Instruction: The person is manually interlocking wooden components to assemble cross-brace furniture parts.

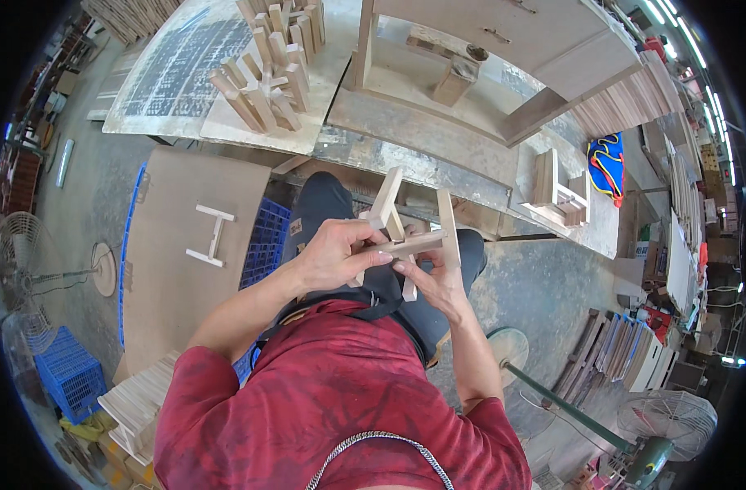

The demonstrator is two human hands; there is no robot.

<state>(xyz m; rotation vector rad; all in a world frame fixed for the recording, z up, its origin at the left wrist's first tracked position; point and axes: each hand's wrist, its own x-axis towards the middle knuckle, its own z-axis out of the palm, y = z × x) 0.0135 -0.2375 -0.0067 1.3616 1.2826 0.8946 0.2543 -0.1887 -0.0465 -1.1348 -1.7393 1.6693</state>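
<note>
Above my lap I hold a small pale wooden frame, made of square legs joined by crossbars. My left hand is closed on its left side, with thumb and fingers pinching near the crossbar joint. My right hand grips it from the right and below, its thumb pressed close to the left one. Some of the fingers are hidden behind the wood. To my left, a single H-shaped wooden piece lies flat on a brown board.
Ahead runs a worn workbench with several upright wooden leg pieces, a wooden cabinet-like box, a small wooden frame and a blue cloth. Blue crates and floor fans stand at the sides.
</note>
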